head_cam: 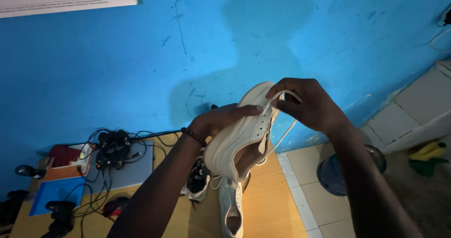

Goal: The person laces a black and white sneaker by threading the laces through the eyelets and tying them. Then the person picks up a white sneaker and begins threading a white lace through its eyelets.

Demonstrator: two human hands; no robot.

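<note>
White shoe (237, 141): likely light, soft-sided with a stiff sole. Left hand (221, 119) grips its side; right hand (307, 104) pinches the limp lace (277, 97).

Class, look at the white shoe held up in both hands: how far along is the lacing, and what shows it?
Done: little can be confirmed; the eyelet rows are too dim to read. In hand: the left hand supports the raised white shoe while the right hand pulls a white lace near its top. Left: lace ends hang loose, untied. A second white shoe lies on the wooden table, untouched.
</note>
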